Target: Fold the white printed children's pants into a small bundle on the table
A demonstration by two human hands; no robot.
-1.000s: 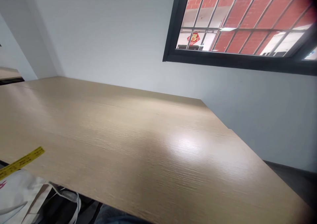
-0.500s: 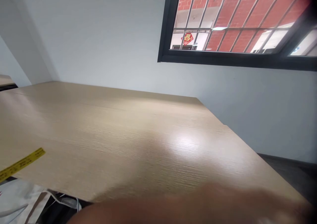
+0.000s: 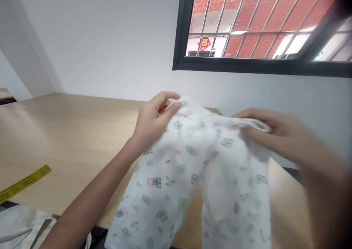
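Observation:
Small white trousers with a green and pink print hang over the wooden table. My left hand pinches the left end of the waistband, fingers closed on the cloth. My right hand grips the right end of the waistband, a little blurred. The two legs drape down towards the table's near edge.
A yellow measuring tape lies on the table at the near left. A white bag sits below the table edge. A grey wall and a barred window stand behind the table.
Both my hands have come up into view holding the printed trousers over the table, where only the bare tabletop and a blur showed before. The view shifted slightly.

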